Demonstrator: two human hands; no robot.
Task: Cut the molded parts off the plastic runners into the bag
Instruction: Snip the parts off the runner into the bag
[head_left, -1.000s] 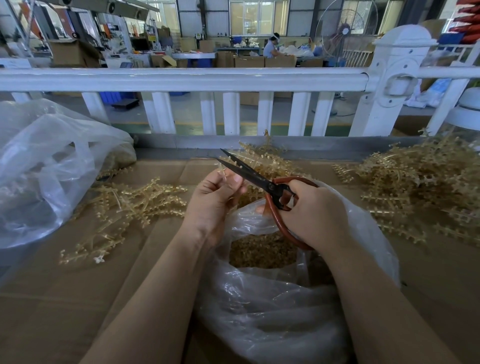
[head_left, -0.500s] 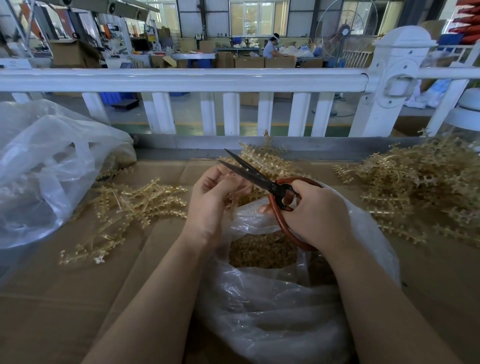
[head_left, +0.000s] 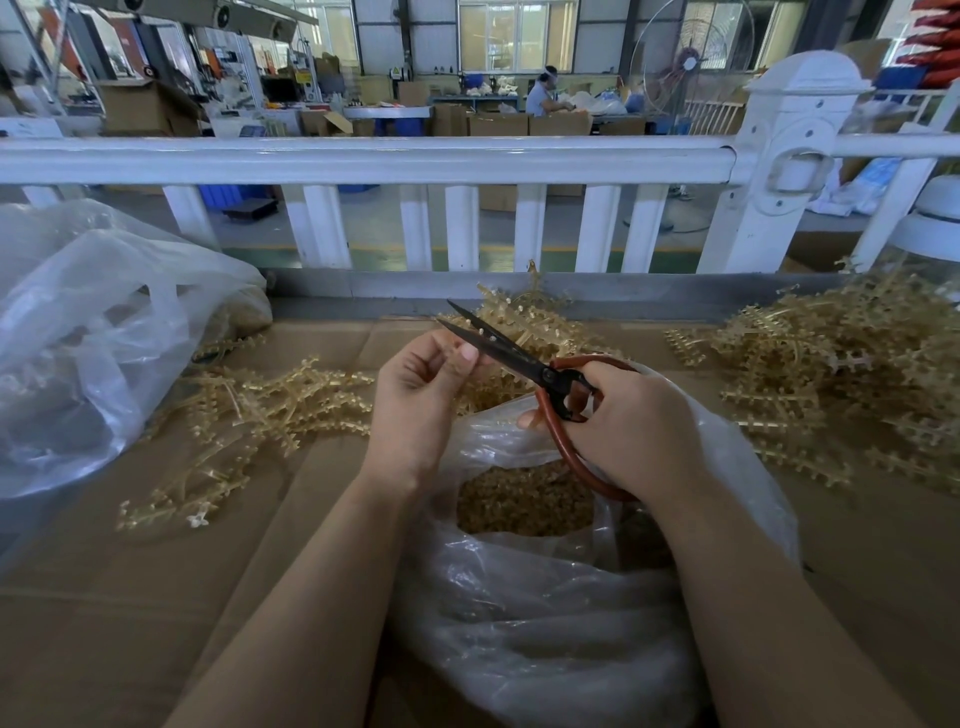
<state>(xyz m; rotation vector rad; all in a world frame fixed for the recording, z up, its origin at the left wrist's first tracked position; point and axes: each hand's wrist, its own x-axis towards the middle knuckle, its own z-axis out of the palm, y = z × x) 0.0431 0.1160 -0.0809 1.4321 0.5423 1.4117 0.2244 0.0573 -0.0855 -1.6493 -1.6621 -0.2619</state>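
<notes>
Scissors sit in the right hand, whose fingers curl round the red handles, with the dark blades a little apart. The left hand pinches a small runner piece, too small to see well, right by the blades. Both hands are over the clear bag, I think so that cut parts drop straight in. This bag sits at the near edge of the tabletop and already holds a heap of tan bits. More runners wait at the right edge, and others lie on the left. Another clear bag slumps at the left edge.
</notes>
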